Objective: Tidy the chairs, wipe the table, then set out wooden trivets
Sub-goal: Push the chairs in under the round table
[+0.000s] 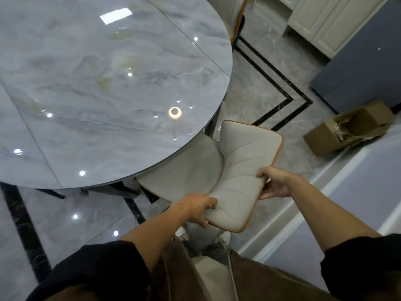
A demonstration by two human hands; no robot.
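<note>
Cream upholstery with an orange trim fills the head view: I see a chair [236, 170] whose seat sits partly under the rim of the round grey marble table [104, 83]. My left hand [196, 208] has its fingers wrapped around the near-left corner of the backrest; my right hand [274, 183] clasps the backrest's right edge, thumb on top. A second chair [237, 20] stands at the table's far side. An open cardboard box [349, 127] lies on the floor, well apart.

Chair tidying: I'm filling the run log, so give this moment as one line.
stage: chairs | left hand: grips chair backrest | right hand: grips backrest | seat: partly under table | trivets: not visible
</note>
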